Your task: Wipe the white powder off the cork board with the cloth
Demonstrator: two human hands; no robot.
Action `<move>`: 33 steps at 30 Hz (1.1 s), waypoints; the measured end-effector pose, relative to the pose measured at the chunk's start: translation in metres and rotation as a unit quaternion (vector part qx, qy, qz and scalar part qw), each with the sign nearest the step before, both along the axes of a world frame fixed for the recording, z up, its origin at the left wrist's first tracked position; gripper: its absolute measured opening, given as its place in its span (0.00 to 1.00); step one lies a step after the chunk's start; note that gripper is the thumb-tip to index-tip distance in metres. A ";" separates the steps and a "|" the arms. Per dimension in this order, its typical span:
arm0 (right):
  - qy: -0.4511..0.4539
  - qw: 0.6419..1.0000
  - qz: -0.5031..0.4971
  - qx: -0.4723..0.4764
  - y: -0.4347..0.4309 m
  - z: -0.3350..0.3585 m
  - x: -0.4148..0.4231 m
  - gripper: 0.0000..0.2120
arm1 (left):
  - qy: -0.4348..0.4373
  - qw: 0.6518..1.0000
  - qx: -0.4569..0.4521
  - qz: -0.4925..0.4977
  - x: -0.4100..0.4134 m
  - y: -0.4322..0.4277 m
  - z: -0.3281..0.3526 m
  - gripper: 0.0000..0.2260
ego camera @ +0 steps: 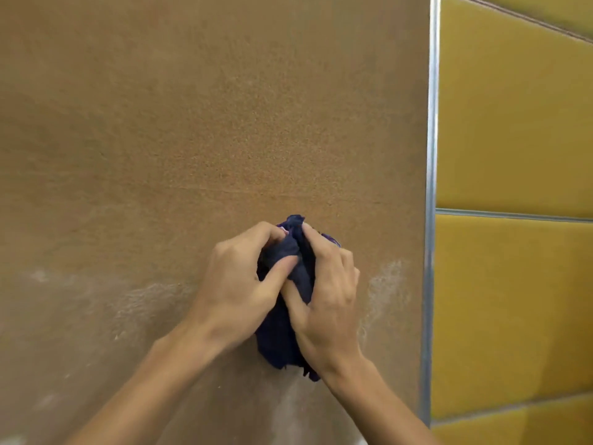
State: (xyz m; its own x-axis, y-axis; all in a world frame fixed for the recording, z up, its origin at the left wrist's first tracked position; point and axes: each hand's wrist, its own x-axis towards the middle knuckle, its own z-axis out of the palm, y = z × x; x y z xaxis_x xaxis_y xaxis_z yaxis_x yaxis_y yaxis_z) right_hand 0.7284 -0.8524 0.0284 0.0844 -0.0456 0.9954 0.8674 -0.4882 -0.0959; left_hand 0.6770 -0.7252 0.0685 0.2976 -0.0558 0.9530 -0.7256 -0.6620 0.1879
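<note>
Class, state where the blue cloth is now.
In the head view the cloth sits low, right of centre, bunched between the left hand and right hand in front of the cork board, left of its metal edge strip.

Left hand [237, 284], right hand [330, 306], both clenched

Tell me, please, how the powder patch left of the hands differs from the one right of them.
The left patch spreads wide and sideways; the right patch is a narrow upright streak. The left patch lies well inside the cork board; the right patch runs close beside the metal edge strip. Both are faint white smears level with the cloth.
</note>
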 end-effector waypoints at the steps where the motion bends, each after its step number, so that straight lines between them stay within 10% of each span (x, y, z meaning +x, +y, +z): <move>1: 0.006 1.000 0.016 -0.006 -0.004 -0.003 -0.001 0.30 | 0.013 1.000 -0.006 -0.001 0.001 -0.001 0.000 0.03; 7: 0.224 0.964 0.139 0.041 -0.047 -0.012 -0.008 0.48 | 0.054 0.996 -0.058 -0.043 0.001 -0.001 0.009 0.12; 11: 0.342 0.880 0.331 -0.003 -0.064 -0.010 -0.009 0.13 | 0.082 0.995 -0.046 -0.035 0.005 -0.010 0.009 0.09; 14: 0.314 0.884 0.345 0.027 -0.056 -0.009 -0.021 0.07 | 0.055 0.995 -0.034 0.077 0.011 -0.022 -0.001 0.05; 18: 0.234 0.938 0.240 0.084 -0.037 -0.018 -0.033 0.03 | 0.024 0.974 -0.108 0.197 0.002 -0.040 -0.018 0.14; 26: 0.137 0.973 0.114 0.147 -0.039 -0.034 -0.043 0.10 | 0.130 0.987 -0.060 0.069 -0.007 -0.077 -0.027 0.23; 30: 0.187 0.942 0.148 0.235 -0.082 -0.033 -0.007 0.08 | 0.034 0.992 0.011 0.120 0.016 -0.068 -0.027 0.21; 33: 0.164 0.969 -0.003 0.187 -0.107 -0.034 0.044 0.07 | -0.067 0.966 0.034 0.245 0.038 -0.045 -0.018 0.17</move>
State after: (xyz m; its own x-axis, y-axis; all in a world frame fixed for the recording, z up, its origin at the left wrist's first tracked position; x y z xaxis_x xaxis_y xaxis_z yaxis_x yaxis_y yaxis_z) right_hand 0.7728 -0.9597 -0.0052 0.3917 -0.3999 0.8286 0.7574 -0.3713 -0.5372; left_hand 0.7147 -0.7701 0.0507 0.1779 -0.0038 0.9840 -0.3358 -0.9402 0.0571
